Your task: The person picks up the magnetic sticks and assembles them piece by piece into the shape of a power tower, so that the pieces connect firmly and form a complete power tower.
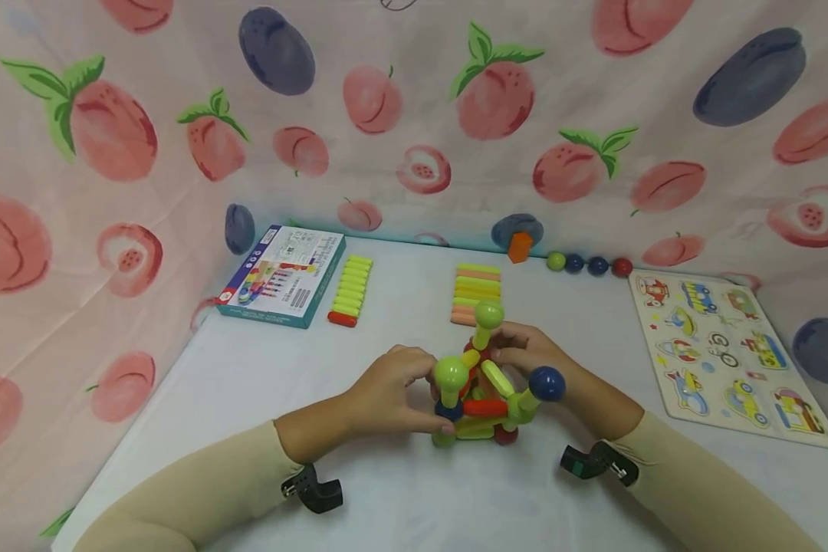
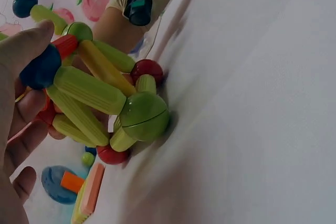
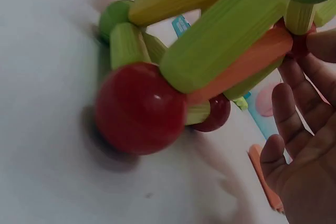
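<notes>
On the table stands a ball-and-stick toy structure (image 1: 485,408) of green, yellow, red and orange rods joined by coloured balls. Three rods stick up from its top, two tipped with green balls and one with a dark blue ball (image 1: 547,383). At its left side my left hand (image 1: 389,391) grips the blue joint ball (image 2: 41,66) between thumb and fingers. My right hand (image 1: 531,349) reaches round the far side and pinches a red joint ball (image 3: 300,44); part of that grip is hidden behind the structure in the head view. The lower balls rest on the white cloth.
Behind lie a row of green rods with one red (image 1: 350,291), a row of mixed rods (image 1: 478,287), an orange block (image 1: 520,247) and several loose balls (image 1: 597,266). A toy box (image 1: 283,276) sits back left, a picture puzzle board (image 1: 724,353) at right.
</notes>
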A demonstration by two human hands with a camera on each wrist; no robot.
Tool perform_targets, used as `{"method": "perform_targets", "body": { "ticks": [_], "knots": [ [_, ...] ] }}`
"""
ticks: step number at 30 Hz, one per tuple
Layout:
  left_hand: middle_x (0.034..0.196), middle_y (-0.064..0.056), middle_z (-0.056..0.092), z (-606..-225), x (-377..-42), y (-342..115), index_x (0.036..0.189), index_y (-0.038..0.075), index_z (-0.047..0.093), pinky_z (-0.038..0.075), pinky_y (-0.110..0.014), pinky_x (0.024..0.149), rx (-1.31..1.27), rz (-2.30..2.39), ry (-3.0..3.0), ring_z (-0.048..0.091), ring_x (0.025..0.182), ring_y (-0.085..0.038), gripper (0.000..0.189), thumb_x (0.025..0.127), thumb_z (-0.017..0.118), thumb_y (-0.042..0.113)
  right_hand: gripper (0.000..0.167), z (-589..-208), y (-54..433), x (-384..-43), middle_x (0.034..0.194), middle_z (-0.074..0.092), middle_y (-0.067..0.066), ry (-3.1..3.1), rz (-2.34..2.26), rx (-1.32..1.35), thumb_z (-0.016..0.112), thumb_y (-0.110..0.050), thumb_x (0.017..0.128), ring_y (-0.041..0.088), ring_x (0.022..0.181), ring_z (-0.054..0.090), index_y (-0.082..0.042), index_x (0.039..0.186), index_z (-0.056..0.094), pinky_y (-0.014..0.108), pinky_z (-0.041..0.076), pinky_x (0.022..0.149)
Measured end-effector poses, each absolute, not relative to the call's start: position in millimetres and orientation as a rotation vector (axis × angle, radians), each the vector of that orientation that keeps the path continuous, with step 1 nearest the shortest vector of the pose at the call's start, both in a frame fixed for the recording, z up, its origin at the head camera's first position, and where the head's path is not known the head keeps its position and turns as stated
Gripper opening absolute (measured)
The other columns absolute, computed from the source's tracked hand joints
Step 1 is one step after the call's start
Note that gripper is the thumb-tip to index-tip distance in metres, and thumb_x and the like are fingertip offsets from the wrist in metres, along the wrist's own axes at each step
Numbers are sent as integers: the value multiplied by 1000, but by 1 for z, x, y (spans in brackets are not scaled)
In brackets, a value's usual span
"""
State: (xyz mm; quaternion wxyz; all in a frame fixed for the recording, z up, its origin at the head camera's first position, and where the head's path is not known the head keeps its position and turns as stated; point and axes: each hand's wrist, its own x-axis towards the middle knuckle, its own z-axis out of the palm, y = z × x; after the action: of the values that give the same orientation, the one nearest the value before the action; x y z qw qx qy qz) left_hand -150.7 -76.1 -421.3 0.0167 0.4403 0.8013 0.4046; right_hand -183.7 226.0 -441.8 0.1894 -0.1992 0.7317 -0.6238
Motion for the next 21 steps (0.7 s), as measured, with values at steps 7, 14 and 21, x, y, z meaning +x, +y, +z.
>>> {"method": "perform_targets", "body": {
  "ticks": [7,14,21],
  "knots": [
    [101,8,70,-425,-172,-85,108,16,68,52,-49,96,1398,1387,2257,61,103,-12,20,92,80,20,22,-442,225,-208,105,75,3,2752,-1256,-704,69,-11,100,18,99,66,-1,120,73,33,51,89],
    [102,-4,71,-415,-192,-68,108,7,69,51,-46,95,1158,1635,2267,61,102,-19,10,106,61,13,13,-448,211,-223,88,63,-4,3191,-327,-757,78,-36,98,22,89,58,-23,98,77,41,43,79],
    [116,-3,74,-409,-207,-46,119,6,70,50,-35,90,1118,1692,2226,63,107,-16,18,109,61,18,21,-449,216,-218,88,71,-5,3168,-276,-644,82,-39,96,22,85,58,-22,108,79,41,44,77]
  ]
}}
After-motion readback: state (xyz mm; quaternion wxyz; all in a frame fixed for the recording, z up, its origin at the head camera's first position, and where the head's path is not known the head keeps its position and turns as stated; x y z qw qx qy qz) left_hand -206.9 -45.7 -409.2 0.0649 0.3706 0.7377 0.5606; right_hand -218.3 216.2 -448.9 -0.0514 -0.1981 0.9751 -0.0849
